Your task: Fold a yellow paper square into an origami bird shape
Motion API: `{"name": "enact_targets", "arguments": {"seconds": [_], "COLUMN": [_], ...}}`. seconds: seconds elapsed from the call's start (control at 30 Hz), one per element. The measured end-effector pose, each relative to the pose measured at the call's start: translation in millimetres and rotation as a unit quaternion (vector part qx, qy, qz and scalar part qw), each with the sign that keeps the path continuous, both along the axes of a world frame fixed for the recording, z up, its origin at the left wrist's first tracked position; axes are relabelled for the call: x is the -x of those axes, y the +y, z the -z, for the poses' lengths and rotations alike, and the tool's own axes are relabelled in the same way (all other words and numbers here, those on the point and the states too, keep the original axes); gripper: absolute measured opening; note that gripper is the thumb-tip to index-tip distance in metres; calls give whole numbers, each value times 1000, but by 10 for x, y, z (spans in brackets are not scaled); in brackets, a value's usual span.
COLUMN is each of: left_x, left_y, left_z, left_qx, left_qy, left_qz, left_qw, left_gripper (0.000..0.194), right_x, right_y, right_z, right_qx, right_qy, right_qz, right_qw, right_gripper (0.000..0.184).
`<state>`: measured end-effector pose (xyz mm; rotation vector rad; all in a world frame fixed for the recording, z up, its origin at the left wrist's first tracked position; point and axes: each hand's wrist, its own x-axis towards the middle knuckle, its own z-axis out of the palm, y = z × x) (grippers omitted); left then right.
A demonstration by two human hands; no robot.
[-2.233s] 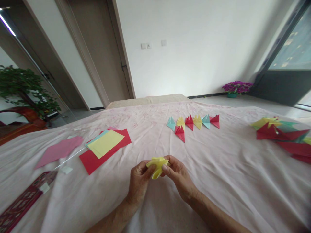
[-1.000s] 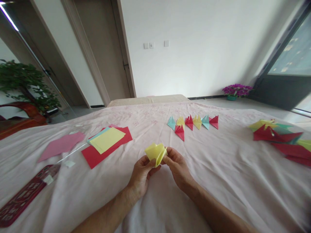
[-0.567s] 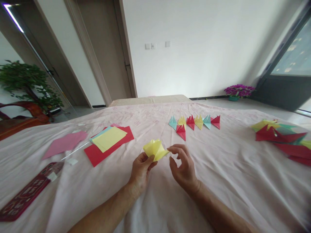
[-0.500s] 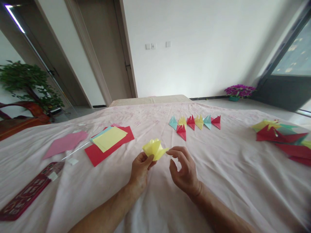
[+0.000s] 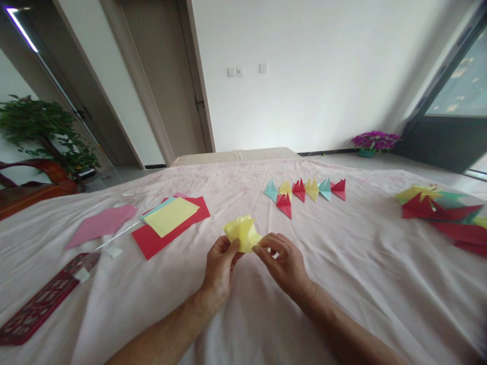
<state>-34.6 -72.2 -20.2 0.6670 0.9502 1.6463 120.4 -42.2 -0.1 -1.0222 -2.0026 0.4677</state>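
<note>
A partly folded piece of yellow origami paper (image 5: 242, 232) is held up above the cloth, its layers spread at the top. My left hand (image 5: 220, 263) pinches its lower left part between thumb and fingers. At its lower right corner, the thumb and index finger of my right hand (image 5: 286, 261) close on the edge. Beyond my hands, folded paper cranes stand in a row; among them are a red crane (image 5: 284, 205), a yellow crane (image 5: 311, 190) and a light blue crane (image 5: 271, 190).
Left lie red paper sheets (image 5: 146, 244) under a yellow sheet (image 5: 172, 217), pink paper (image 5: 99, 225) in clear wrapping, and a dark red patterned packet (image 5: 41, 303). Larger folded papers (image 5: 422, 205) sit at the right on the pink tablecloth (image 5: 365, 263). A purple flower pot (image 5: 375, 142) stands on the floor.
My right hand let go of the yellow paper, opened beside it, and has now pinched its right corner again. My left hand kept hold; the paper is more spread than at first.
</note>
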Motion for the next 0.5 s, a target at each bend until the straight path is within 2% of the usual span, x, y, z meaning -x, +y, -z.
{"name": "enact_targets", "arguments": {"seconds": [0.37, 0.5], "left_x": [-14, -28], "left_y": [3, -5], "left_z": [14, 0], "left_qx": [25, 24], "left_qy": [-43, -60], "left_qz": [32, 39], "left_qw": [998, 997], "left_gripper": [28, 26], "right_x": [-14, 10], "right_y": [162, 194], "right_z": [163, 227], "right_qx": [146, 167], "right_qy": [120, 131], "right_qz": [1, -4], "right_qw": [982, 977], "right_gripper": [16, 19]}}
